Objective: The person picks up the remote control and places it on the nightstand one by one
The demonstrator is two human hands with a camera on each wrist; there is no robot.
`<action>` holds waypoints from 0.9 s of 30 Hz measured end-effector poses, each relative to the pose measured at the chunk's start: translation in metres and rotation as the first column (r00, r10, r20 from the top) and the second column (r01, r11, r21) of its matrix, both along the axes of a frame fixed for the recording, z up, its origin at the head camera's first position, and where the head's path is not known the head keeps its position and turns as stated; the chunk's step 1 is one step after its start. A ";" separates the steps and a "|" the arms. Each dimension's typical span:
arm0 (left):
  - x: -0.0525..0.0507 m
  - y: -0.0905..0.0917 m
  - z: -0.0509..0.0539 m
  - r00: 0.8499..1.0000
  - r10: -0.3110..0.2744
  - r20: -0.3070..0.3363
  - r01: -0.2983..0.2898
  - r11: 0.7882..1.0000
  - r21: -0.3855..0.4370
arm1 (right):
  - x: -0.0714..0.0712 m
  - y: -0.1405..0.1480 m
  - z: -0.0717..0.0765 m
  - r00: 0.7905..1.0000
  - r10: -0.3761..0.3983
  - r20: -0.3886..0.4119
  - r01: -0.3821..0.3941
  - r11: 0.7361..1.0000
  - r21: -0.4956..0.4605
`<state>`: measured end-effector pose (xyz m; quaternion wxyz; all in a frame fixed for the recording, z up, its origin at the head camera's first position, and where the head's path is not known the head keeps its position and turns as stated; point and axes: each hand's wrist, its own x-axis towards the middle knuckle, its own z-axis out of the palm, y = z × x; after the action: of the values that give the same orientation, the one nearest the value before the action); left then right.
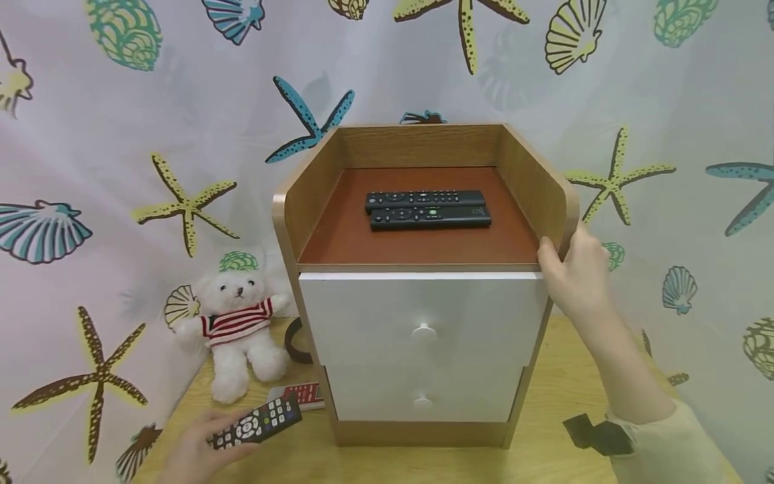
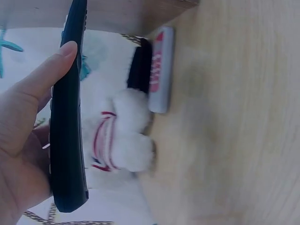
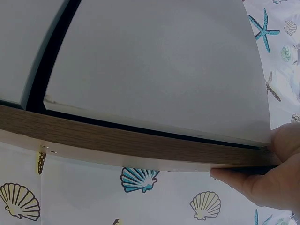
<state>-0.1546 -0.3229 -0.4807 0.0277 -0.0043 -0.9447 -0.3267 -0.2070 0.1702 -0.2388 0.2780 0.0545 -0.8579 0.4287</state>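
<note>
My left hand (image 1: 196,447) holds a black remote control (image 1: 260,422) with pale buttons, low at the left in the head view. The left wrist view shows this remote (image 2: 69,126) edge-on, with the thumb along one side and fingers partly hidden behind it. My right hand (image 1: 577,269) grips the front of the right side panel (image 1: 535,181) of a small wooden cabinet. In the right wrist view that hand (image 3: 267,180) is around the panel's edge. On the cabinet's brown top (image 1: 417,249) lie two more black remotes (image 1: 425,198), side by side.
The cabinet has two white drawers (image 1: 363,316) with round knobs. To its left sit a white teddy bear (image 1: 242,329) in a striped shirt, a dark curved object (image 1: 293,343) and a red-and-white flat item (image 1: 312,396). A patterned curtain (image 1: 387,67) hangs behind.
</note>
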 end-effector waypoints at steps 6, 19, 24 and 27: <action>0.023 0.013 0.036 0.963 -0.062 -0.261 0.054 0.998 -0.040 | 0.000 0.001 0.001 1.000 0.015 0.017 -0.015 1.000 0.000; 0.060 0.056 0.106 0.929 -0.058 -0.366 0.074 0.997 0.031 | -0.001 0.002 -0.001 0.999 0.051 0.018 -0.051 0.999 0.004; 0.063 0.066 0.117 0.947 -0.052 -0.316 0.068 0.997 0.039 | -0.002 0.003 -0.002 0.998 0.053 0.018 -0.054 0.999 0.005; 0.065 0.074 0.125 0.966 -0.043 -0.254 0.060 0.996 0.062 | -0.002 0.003 -0.003 0.999 0.051 0.012 -0.051 0.999 0.003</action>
<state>-0.0899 -0.2493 -0.3555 0.1391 -0.0694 -0.9213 -0.3565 -0.2093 0.1732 -0.2417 0.2616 0.0740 -0.8585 0.4347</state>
